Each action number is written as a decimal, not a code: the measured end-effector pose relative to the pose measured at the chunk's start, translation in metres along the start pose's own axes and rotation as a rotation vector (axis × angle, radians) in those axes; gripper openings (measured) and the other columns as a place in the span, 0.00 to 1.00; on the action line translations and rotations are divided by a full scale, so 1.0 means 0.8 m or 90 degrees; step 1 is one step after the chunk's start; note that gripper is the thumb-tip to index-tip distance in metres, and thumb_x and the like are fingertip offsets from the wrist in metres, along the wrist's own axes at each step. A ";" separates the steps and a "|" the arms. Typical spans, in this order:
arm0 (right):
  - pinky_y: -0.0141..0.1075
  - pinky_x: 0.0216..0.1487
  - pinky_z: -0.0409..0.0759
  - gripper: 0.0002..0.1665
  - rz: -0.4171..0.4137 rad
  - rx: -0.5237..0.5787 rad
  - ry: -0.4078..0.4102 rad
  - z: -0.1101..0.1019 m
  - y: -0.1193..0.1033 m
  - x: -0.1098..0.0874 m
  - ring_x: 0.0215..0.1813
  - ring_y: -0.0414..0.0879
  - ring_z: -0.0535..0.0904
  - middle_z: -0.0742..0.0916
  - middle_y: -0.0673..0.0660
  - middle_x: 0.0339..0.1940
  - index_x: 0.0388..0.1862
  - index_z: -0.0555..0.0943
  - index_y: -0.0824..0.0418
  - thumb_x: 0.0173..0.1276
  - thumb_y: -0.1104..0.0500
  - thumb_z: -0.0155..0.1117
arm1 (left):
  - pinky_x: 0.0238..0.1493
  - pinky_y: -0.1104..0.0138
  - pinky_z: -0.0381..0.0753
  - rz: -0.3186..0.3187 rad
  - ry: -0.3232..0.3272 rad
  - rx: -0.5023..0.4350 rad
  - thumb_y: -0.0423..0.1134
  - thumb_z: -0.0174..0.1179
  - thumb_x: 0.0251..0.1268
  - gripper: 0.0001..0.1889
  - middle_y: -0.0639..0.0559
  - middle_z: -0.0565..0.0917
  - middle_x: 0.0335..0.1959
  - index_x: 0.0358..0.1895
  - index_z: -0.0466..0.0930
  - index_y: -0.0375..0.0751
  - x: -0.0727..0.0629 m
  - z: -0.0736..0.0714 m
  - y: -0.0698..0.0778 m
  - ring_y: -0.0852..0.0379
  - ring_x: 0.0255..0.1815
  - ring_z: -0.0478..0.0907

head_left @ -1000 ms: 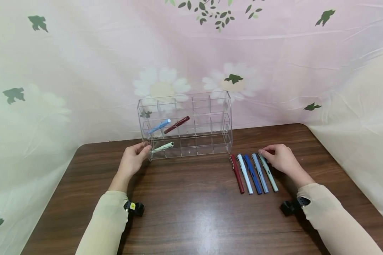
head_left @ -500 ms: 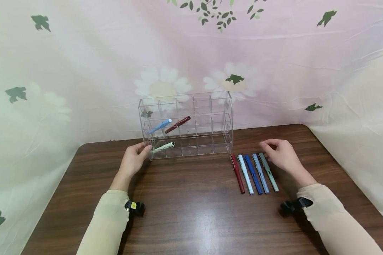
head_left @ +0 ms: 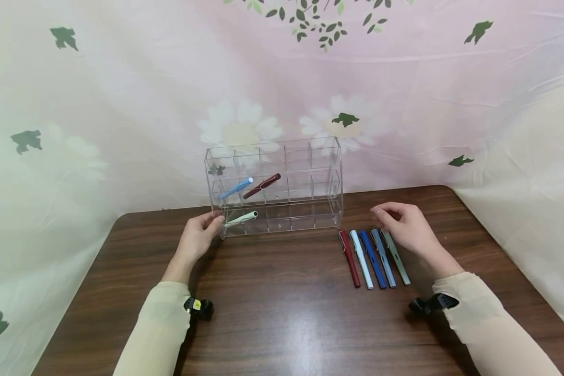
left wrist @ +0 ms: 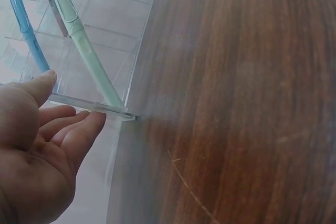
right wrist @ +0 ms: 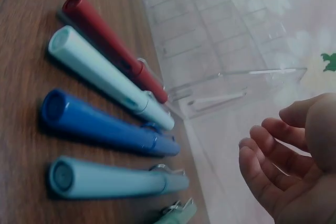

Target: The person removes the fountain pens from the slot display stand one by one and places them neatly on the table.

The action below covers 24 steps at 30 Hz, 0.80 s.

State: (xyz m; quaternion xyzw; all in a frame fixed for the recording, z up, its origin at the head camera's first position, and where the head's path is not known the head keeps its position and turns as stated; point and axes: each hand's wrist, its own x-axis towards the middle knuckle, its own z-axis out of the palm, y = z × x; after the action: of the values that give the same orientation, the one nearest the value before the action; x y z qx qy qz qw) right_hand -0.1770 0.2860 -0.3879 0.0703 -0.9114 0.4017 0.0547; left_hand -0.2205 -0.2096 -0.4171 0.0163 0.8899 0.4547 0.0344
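A: What do the two hands do?

B: The left hand (head_left: 196, 237) pinches the left end wall of the clear rack (head_left: 303, 222) between thumb and fingers. The right hand (head_left: 409, 227) holds nothing. Its fingers are loosely bent, near the clip ends of the grey-blue pen (head_left: 383, 259) and the green pen (head_left: 396, 258).

A: Which pens are next?

B: To their left lie the dark blue pen (head_left: 373, 260), the pale blue pen (head_left: 362, 260) and the dark red pen (head_left: 350, 259). All five lie side by side on the desk (head_left: 272, 282).

A: And inside the rack?

B: The pale green pen (head_left: 241, 218) leans in the front row, at the left end. Behind it lean the sky-blue pen (head_left: 236, 189) and the maroon pen (head_left: 262, 186); through the clear plastic, I cannot say surely in which row.

A: And farther?

B: A flowered cloth (head_left: 145, 104) hangs behind the desk.
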 end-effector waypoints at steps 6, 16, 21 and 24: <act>0.30 0.40 0.91 0.18 -0.034 0.022 -0.004 0.003 -0.013 0.004 0.39 0.41 0.91 0.93 0.69 0.46 0.57 0.89 0.65 0.87 0.54 0.59 | 0.74 0.41 0.81 -0.002 0.000 -0.005 0.48 0.51 0.90 0.28 0.31 0.82 0.70 0.77 0.73 0.30 0.001 -0.001 0.000 0.35 0.72 0.80; 0.34 0.41 0.93 0.16 -0.049 0.076 -0.035 0.009 -0.036 0.010 0.37 0.40 0.90 0.92 0.67 0.44 0.58 0.88 0.67 0.86 0.59 0.60 | 0.77 0.40 0.78 -0.005 -0.012 -0.004 0.50 0.50 0.90 0.29 0.30 0.80 0.72 0.78 0.73 0.31 0.001 0.000 -0.005 0.34 0.75 0.77; 0.35 0.43 0.94 0.17 -0.045 0.113 -0.053 0.013 -0.042 0.012 0.40 0.38 0.91 0.92 0.71 0.48 0.60 0.86 0.70 0.87 0.59 0.58 | 0.76 0.40 0.79 -0.001 -0.015 -0.012 0.50 0.50 0.90 0.29 0.29 0.80 0.71 0.77 0.73 0.30 0.001 0.001 -0.006 0.34 0.74 0.78; 0.34 0.44 0.94 0.17 -0.048 0.130 -0.050 0.016 -0.047 0.014 0.40 0.36 0.91 0.92 0.71 0.49 0.60 0.86 0.71 0.87 0.60 0.59 | 0.77 0.40 0.78 0.000 -0.016 -0.019 0.50 0.50 0.90 0.29 0.29 0.80 0.72 0.78 0.72 0.30 0.001 0.001 -0.005 0.34 0.75 0.77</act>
State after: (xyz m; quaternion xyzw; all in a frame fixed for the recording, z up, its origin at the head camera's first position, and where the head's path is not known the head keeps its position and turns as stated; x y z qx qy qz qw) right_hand -0.1823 0.2508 -0.3674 0.1254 -0.8639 0.4871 0.0266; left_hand -0.2211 -0.2112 -0.4204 0.0215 0.8825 0.4677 0.0456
